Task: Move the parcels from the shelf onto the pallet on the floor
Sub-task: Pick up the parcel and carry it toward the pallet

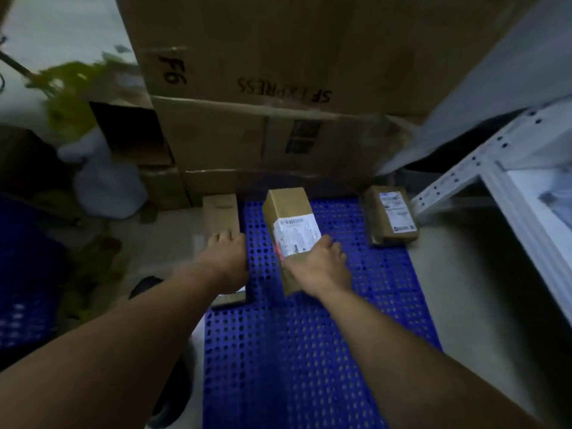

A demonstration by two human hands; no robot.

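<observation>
Setting-down step: the left hand [227, 257] grips a narrow parcel [221, 212] at the blue pallet [309, 335] edge, and the right hand [322, 264] grips the labelled parcel [289, 207] at centre frame. Next, probably, lay both flat and let go.

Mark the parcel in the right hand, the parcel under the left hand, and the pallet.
Right-hand parcel [288, 202]: head view, bare cardboard at its far end.
Left-hand parcel [221, 212]: head view, far end of top face.
Pallet [309, 351]: head view, bare blue grid in its near half.
</observation>
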